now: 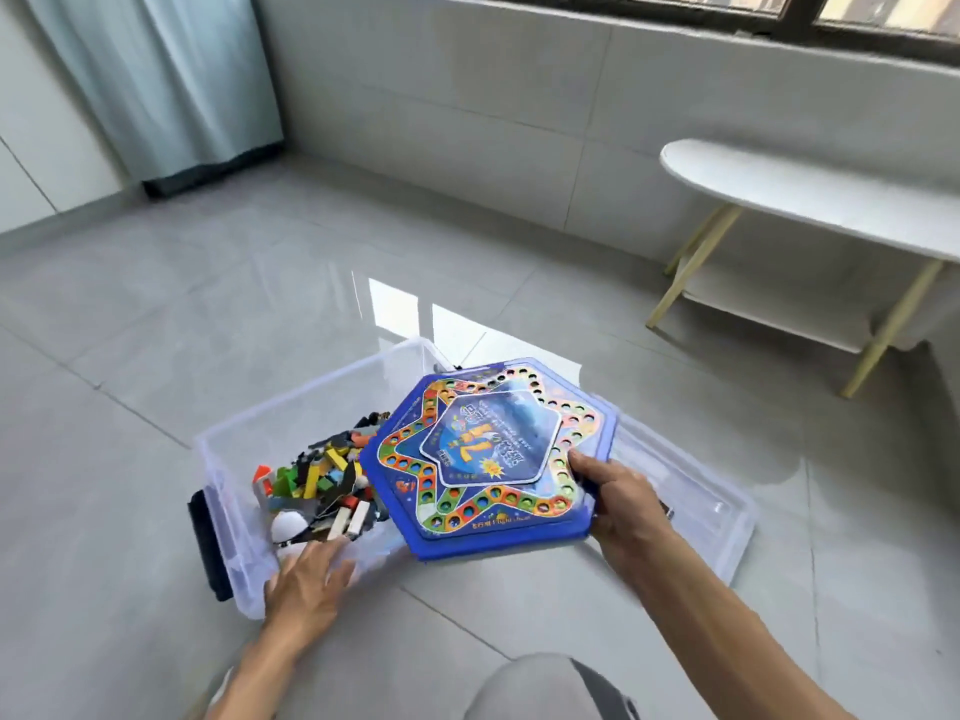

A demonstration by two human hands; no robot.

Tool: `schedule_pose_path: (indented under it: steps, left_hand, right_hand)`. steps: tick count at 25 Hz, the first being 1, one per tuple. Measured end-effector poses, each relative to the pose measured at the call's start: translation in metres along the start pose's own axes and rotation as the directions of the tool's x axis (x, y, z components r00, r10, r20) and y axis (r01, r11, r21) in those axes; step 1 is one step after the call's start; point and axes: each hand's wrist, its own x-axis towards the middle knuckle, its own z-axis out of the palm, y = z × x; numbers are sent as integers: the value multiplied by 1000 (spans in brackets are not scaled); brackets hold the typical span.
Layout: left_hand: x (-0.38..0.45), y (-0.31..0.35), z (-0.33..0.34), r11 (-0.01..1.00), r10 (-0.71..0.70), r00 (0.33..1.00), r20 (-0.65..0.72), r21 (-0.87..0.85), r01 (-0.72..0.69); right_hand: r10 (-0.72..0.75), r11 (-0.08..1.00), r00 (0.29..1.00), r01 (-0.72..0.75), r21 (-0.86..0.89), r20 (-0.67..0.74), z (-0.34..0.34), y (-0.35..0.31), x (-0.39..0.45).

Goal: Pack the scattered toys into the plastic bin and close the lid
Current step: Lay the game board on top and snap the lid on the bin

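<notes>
A clear plastic bin (234, 459) sits on the glossy grey tiled floor (156, 330), its top open. Inside it, toward the left end, lies a heap of small building bricks (322, 480) in yellow, green, orange, black and white, with a white rounded piece (287, 526) at the near edge of the heap. A black latch handle (205, 548) shows on the bin's left end wall.

The right hand (623, 506) grasps a blue hexagonal game board (493, 459) by its right edge, thumb on top and fingers curled beneath, holding it tilted above the bin's middle and right part. The board carries a star-shaped track of coloured holes and a printed label at its centre.

The left hand (306, 579) reaches over the bin's near wall, fingers (332, 550) straight and relaxed, their tips at the near edge of the bricks; it grasps nothing.

A white oval side table (810, 200) with pale yellow legs stands by the wall at the right, and a pale curtain (156, 80) hangs at the upper left. A grey-clad knee (540, 688) shows at the bottom edge.
</notes>
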Motion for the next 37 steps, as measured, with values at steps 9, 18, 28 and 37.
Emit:
schedule_pose_path:
  steps: [9,18,28,37]
  left_hand:
    - [-50,-17,-16,817,-39,983,-179,-572,-72]
    - [-43,-3,19,988,129,964,-233,119,-103]
    - [-3,44,39,893,430,880,-202,240,-382]
    - [3,41,44,872,457,858,-234,310,-379]
  right_hand:
    - [158,968,985,-142,-206,63,89,76,47]
    - [139,562,986,-2,-827,92,126,116,111]
    - [-539,485,819,111,-867,-197,-66,130,115]
    - [-241,-237,962,-188,-953,-130,-143,193,166]
